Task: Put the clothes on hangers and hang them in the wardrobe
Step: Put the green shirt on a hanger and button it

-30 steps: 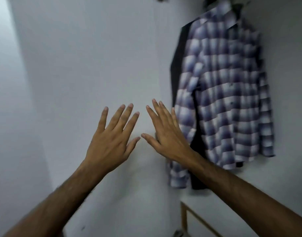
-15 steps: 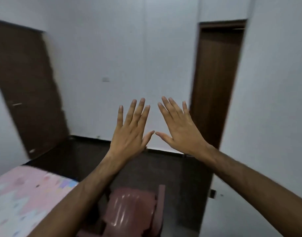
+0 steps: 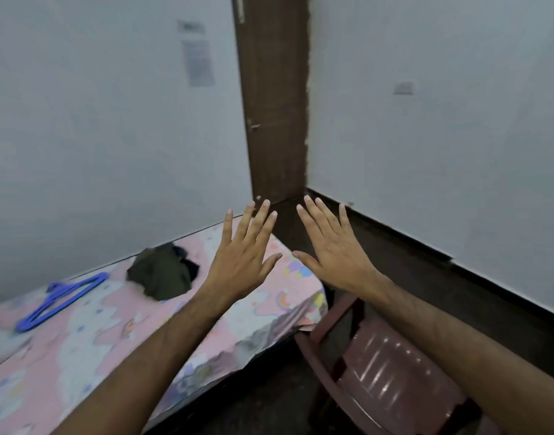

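A crumpled dark olive garment [image 3: 162, 273] lies on the bed near the wall. A blue plastic hanger [image 3: 60, 299] lies flat on the bed to its left. My left hand [image 3: 242, 257] is held up in the air over the bed's far end, fingers spread and straight, holding nothing. My right hand [image 3: 335, 251] is raised beside it over the bed's corner, also spread and empty. Both hands are well to the right of the garment. The wardrobe is out of view.
The bed [image 3: 106, 350] has a pink patterned sheet and fills the lower left. A maroon plastic chair [image 3: 391, 375] stands by the bed's corner at lower right. A brown door [image 3: 274, 98] sits in the room's corner, with dark floor below it.
The view has swung left, from the hanging checked shirt past the room's doors to the bed. Both hands stay raised and spread in front of me, empty throughout.
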`<state>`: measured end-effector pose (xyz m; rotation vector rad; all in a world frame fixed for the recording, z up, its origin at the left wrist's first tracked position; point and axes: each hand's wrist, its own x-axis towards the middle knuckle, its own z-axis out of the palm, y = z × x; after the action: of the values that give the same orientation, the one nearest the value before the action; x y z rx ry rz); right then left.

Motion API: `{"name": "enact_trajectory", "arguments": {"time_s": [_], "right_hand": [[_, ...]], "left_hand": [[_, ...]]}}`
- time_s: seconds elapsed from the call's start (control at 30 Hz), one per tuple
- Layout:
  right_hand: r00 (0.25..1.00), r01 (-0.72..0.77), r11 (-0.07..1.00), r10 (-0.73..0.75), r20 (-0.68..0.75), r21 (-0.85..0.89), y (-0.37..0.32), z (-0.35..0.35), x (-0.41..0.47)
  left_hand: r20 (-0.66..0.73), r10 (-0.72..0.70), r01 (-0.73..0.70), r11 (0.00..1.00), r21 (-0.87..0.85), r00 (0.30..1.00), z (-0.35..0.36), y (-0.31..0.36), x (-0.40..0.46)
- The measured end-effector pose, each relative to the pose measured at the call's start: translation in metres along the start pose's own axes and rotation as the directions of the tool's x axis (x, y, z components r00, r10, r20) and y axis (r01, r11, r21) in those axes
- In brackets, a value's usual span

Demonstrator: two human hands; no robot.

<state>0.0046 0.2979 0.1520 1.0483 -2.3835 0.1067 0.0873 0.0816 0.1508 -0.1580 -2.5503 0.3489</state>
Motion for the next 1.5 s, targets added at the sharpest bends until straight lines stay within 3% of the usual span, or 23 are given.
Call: {"name": "enact_trajectory", "arguments": {"time_s": [0.33,0.57,0.9,1.17,1.5], "right_hand": [[0.961,0.189,0.952,-0.229,0.154,0.24,-0.117,0.131,0.152],[0.934,0.172,0.941,-0.25,0.254,0.293,-0.185,0.227,0.23],[0.885,-0.106,0.928,-0.076,0.46,0.357,-0.264,0.33,0.334],[0.85,-0.198,0.901,-0.039,0.526,0.386,-0.27,0.419,0.402],[0.783,-0.409,0.724,-0.033,0.621,0.555,-0.254,0.521,0.453]], "left_hand": [[0.254,-0.284,0.274,0.959,0.075,0.925,0.079,-0.171,-0.066],[0.324,-0.336,0.327,0.941,0.084,0.885,0.156,-0.288,-0.087],[0.462,-0.27,0.328,0.943,-0.049,0.845,0.266,-0.467,-0.092],[0.543,-0.208,0.314,0.943,-0.108,0.813,0.365,-0.535,-0.053],[0.69,-0.166,0.318,0.943,-0.097,0.704,0.452,-0.595,0.002]]}}
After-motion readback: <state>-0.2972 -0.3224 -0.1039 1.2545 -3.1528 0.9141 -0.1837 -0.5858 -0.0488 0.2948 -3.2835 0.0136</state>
